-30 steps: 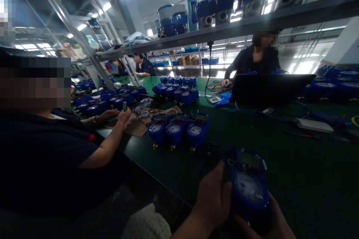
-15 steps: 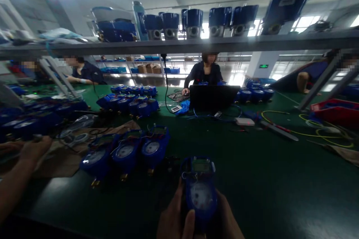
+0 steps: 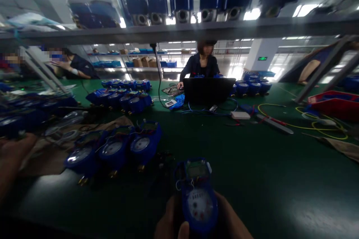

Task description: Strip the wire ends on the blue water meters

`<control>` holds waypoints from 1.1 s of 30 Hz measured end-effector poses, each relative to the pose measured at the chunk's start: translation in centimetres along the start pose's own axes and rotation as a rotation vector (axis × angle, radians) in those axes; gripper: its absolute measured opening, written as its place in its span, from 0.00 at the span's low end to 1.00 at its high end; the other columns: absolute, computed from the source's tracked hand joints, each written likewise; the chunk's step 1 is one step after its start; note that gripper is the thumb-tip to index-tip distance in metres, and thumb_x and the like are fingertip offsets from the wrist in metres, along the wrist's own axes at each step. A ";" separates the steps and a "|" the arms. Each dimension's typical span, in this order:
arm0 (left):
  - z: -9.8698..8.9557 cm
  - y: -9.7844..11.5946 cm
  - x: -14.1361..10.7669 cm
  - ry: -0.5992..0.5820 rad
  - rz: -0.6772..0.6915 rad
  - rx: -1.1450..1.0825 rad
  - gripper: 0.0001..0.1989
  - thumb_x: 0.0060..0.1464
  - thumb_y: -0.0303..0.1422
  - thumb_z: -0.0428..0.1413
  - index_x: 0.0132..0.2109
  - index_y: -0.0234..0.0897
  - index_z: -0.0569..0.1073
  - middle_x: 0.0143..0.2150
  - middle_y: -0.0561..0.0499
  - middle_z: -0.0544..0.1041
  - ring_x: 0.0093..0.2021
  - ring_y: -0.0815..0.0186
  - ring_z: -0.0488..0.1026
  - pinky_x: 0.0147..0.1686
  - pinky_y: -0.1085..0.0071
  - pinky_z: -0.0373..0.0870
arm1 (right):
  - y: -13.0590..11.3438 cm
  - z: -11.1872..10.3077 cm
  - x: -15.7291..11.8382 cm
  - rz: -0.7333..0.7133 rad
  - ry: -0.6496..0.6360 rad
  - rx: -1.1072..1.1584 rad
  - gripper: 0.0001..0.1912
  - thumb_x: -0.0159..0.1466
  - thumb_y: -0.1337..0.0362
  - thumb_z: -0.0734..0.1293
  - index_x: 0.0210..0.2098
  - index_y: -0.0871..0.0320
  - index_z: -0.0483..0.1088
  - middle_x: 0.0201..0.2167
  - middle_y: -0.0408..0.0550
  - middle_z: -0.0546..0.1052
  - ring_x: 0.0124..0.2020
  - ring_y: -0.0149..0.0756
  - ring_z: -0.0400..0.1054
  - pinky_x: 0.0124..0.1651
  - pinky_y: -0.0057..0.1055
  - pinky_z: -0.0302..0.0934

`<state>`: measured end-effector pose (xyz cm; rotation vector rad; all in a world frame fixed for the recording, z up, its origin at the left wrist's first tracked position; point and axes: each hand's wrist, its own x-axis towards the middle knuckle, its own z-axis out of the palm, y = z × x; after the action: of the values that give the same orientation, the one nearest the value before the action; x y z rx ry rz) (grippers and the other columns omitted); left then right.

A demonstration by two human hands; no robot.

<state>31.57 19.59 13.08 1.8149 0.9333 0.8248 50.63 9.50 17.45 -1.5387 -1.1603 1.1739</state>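
Between my two hands is a blue water meter [image 3: 199,203] with a round white dial and a small display at its top end. My left hand [image 3: 171,218] grips its left side, the thumb up against the lower edge of the casing. Around the right side closes my right hand [image 3: 231,218], its fingertips hidden behind the meter. A thin white wire loops out near the display. To the left, several similar meters stand in a row, the nearest one [image 3: 141,143] lying dial up on the green table [image 3: 252,179].
A co-worker's hand [image 3: 19,149] is at the far left beside brown cardboard [image 3: 42,160]. Ahead are a black laptop [image 3: 209,91], a white box [image 3: 240,115], yellow cable [image 3: 316,127] and a red bin [image 3: 333,106]. A shelf [image 3: 179,33] with blue meters spans overhead.
The view has shifted, so the row of meters and the shelf appear farther left and higher. Both hands still hold the meter, with little change in their grip.
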 end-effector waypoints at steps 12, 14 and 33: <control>-1.4 2.3 0.0 -0.058 0.019 -0.292 0.24 0.67 0.48 0.47 0.63 0.40 0.59 0.58 0.41 0.74 0.55 0.54 0.74 0.50 0.62 0.73 | -0.5 -2.6 -0.5 -0.278 0.243 -0.212 0.21 0.71 0.55 0.65 0.60 0.52 0.59 0.51 0.53 0.72 0.47 0.38 0.72 0.46 0.34 0.73; -1.4 2.3 0.0 -0.069 0.028 -0.310 0.25 0.67 0.49 0.48 0.63 0.39 0.59 0.57 0.40 0.74 0.54 0.54 0.74 0.48 0.62 0.73 | -3.1 -3.9 1.0 -0.473 0.325 -0.338 0.13 0.71 0.59 0.66 0.54 0.53 0.65 0.42 0.48 0.73 0.41 0.34 0.71 0.41 0.29 0.70; -1.7 2.9 0.5 0.001 0.109 -0.240 0.35 0.63 0.59 0.45 0.60 0.34 0.64 0.54 0.37 0.76 0.52 0.53 0.75 0.48 0.61 0.74 | -11.8 0.2 8.8 -1.085 -0.145 -1.213 0.19 0.58 0.74 0.66 0.48 0.59 0.77 0.43 0.53 0.75 0.38 0.41 0.71 0.34 0.33 0.75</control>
<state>31.11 19.80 16.49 1.6672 0.7079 0.9630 49.58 20.51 27.19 -1.1390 -2.5712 -0.2782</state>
